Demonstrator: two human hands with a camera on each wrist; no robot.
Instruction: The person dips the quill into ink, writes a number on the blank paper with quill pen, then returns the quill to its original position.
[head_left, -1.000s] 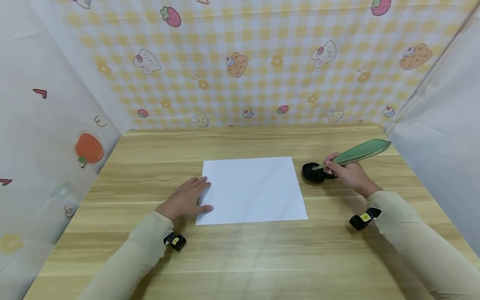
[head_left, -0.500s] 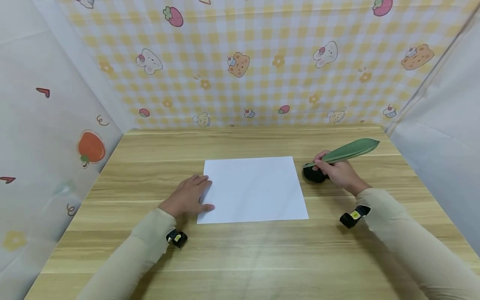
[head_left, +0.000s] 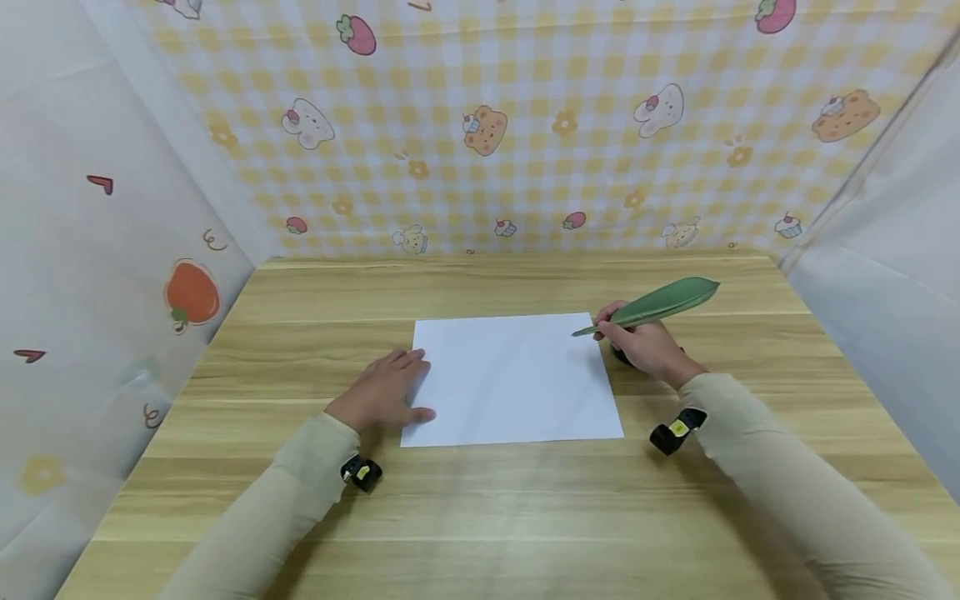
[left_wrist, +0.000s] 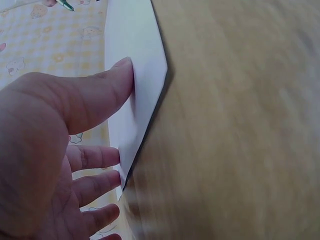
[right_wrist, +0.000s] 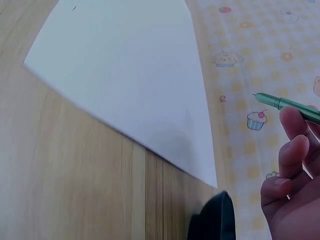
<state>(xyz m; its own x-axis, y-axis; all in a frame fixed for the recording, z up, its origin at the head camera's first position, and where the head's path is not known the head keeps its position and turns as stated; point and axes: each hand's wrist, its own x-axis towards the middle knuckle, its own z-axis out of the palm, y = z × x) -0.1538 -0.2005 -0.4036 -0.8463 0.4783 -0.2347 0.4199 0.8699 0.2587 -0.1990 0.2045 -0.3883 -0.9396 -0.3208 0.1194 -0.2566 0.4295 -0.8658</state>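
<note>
A white sheet of paper (head_left: 513,383) lies on the wooden table. My left hand (head_left: 384,390) rests on its left edge, fingers and thumb spread; in the left wrist view the thumb (left_wrist: 105,92) lies along the paper. Over the sheet's upper right corner, my right hand (head_left: 637,337) pinches a green leaf-shaped pen (head_left: 667,300), its tip pointing left. The right wrist view shows the pen's fine point (right_wrist: 267,100) in the air. A small black rounded object (head_left: 621,356) sits beside the paper, mostly hidden by the right hand.
The wooden tabletop (head_left: 510,517) spreads around the paper. Behind it rises a yellow-checked cloth (head_left: 525,183) with cartoon prints. White cloth walls (head_left: 75,275) close in the left and right sides. A small black camera is strapped to each wrist.
My right hand has moved left with the pen, carrying its tip from the black object to over the paper's upper right corner. My left hand keeps its place on the paper.
</note>
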